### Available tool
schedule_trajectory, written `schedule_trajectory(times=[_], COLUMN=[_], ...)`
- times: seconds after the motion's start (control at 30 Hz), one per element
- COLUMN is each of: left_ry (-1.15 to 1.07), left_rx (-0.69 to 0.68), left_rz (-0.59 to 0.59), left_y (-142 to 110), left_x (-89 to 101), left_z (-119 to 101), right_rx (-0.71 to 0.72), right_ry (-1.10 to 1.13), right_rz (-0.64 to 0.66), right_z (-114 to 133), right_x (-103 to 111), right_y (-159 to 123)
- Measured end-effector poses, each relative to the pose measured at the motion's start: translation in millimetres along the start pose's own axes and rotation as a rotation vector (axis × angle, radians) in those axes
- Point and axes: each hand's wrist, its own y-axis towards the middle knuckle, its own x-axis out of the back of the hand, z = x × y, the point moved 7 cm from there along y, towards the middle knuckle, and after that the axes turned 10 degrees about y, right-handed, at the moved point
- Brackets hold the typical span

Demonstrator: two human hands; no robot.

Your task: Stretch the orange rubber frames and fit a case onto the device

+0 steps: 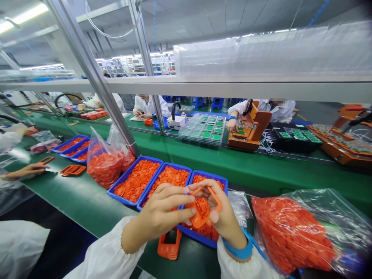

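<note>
An orange plastic frame (200, 221), like an open casing with rounded corners, is held tilted above the blue trays. My right hand (225, 219), with a blue wrist strap (240, 248), wraps its fingers and thumb around the frame's far side and right edge. From the other side my left hand (162, 207) grips the left edge, its fingers bent over it; whether a small piece is also between these fingertips is hidden. Just below my hands, a small stack of similar orange frames (169, 248) lies on the green table. Small orange pieces fill the blue tray (222, 181) behind the frame.
More blue trays (158, 159) of orange pieces stand to the left, beside a clear bag (104, 164) of them. A large bag (296, 228) lies right. Across a green ledge (180, 155), a co-worker's hand (231, 124) touches an orange fixture (247, 137). Another person's hand (30, 170) is at left.
</note>
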Motion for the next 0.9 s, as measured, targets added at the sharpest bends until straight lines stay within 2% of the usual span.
schedule_trajectory(times=[0.03, 0.1, 0.23, 0.33, 0.43, 0.5, 0.6, 0.7, 0.8, 0.9], left_ry=[0.034, 0.045, 0.001, -0.007, -0.030, -0.044, -0.054, -0.046, -0.019, 0.032], left_rx=[-0.087, -0.155, -0.078, 0.086, 0.213, 0.268, 0.356, 0.407, 0.389, 0.303], left_rz=[0.038, 0.097, 0.141, 0.261, 0.416, 0.471, 0.479, 0.472, 0.468, 0.449], left_y=[-3, -9, -26, -51, -86, -107, -127, -133, -134, -133], left_x=[1.1, 3.5, 9.0, 0.5, -17.7, -30.3, -45.2, -53.4, -53.1, -46.3], left_z=[-4, -8, -14, -17, -22, -26, -27, -27, -27, -30], right_rx=[-0.061, -0.172, -0.316, -0.258, -0.172, -0.138, -0.130, -0.140, -0.127, -0.124], right_ry=[0.047, 0.114, 0.093, -0.049, -0.102, -0.105, -0.116, -0.115, -0.126, -0.146], right_rz=[0.032, 0.104, 0.196, 0.153, 0.093, 0.068, 0.052, 0.052, 0.050, 0.037], right_z=[-4, -14, -34, -35, -28, -25, -24, -22, -18, -16], right_x=[-4, -14, -25, -14, 2, 9, 13, 12, 12, 14], right_y=[1, 2, 2, 7, 12, 14, 14, 12, 11, 11])
